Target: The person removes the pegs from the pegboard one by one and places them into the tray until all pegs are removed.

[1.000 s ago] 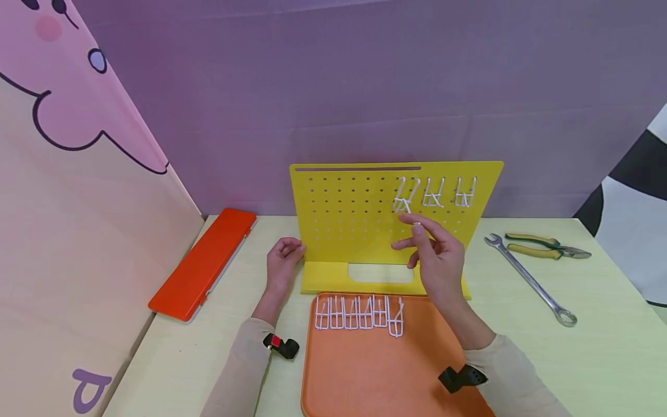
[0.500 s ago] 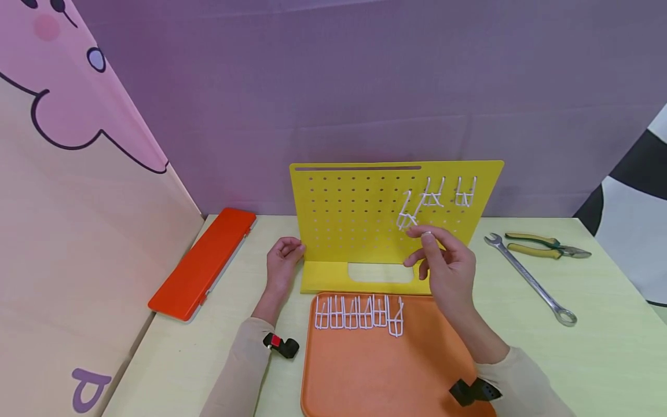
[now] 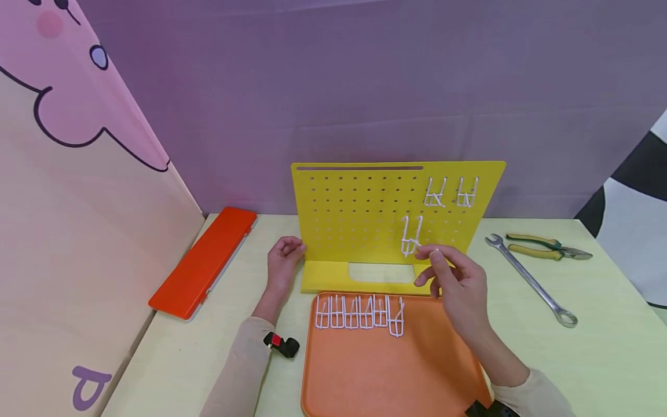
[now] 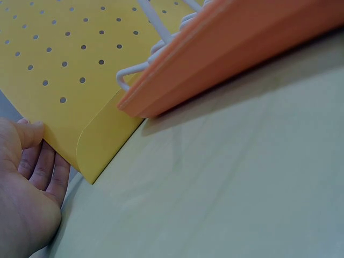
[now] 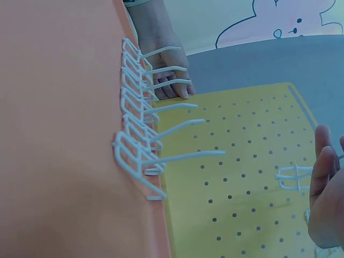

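I log one white hook (image 3: pixel 406 240), now lower than a second ago, pinched at the right hand's (image 3: pixel 461 284) ten o'clock, and one yellow pegboard (image 3: pixel 365 234), gripped by the left hand (image 3: pixel 283 262) at eight o'clock, the hook's mounting seemingly unfinished.

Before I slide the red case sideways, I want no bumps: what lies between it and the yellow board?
In the head view, the left hand, holding the edge of the yellow board, with pale tabletop between that hand and the red case.
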Demonstrator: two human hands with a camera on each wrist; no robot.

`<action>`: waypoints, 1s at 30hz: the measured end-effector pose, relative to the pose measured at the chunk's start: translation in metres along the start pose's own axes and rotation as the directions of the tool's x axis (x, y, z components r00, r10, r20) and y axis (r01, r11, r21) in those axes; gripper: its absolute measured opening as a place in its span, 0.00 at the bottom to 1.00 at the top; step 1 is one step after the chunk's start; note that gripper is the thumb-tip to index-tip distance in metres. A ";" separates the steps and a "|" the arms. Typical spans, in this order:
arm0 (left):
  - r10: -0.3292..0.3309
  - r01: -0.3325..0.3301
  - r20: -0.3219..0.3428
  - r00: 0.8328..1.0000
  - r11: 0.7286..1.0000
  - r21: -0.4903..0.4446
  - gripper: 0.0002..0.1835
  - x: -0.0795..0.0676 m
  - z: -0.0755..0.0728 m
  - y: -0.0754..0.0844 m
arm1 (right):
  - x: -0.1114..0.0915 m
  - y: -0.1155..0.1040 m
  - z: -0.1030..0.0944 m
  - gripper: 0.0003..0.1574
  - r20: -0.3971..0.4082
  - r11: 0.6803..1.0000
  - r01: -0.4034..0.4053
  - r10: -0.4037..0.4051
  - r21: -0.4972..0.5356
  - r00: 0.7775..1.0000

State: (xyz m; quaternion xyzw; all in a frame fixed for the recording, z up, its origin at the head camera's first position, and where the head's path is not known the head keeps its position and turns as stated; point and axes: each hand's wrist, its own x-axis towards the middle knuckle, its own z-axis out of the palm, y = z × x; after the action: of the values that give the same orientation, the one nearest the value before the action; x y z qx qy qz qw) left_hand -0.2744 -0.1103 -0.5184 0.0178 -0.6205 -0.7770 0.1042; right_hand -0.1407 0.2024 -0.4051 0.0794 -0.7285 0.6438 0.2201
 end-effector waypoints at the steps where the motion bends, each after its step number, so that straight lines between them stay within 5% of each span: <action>1: 0.001 -0.001 0.000 1.000 1.000 0.001 0.06 0.000 0.000 0.000 | -0.001 0.001 -0.001 0.13 0.005 1.000 -0.007 0.007 -0.001 1.000; 15: -0.003 0.003 -0.008 1.000 1.000 0.002 0.06 0.000 0.002 0.002 | -0.013 0.011 -0.019 0.11 0.052 0.997 -0.039 0.042 -0.062 0.998; 30: -0.008 0.008 -0.010 1.000 1.000 0.013 0.05 0.000 0.001 0.001 | -0.020 0.023 -0.033 0.12 0.136 0.973 -0.204 0.218 -0.106 0.967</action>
State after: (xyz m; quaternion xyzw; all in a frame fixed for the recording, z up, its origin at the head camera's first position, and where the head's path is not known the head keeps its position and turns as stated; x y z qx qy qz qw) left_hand -0.2747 -0.1093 -0.5167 0.0247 -0.6251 -0.7732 0.1039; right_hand -0.1244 0.2345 -0.4316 0.0383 -0.7755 0.6222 0.0995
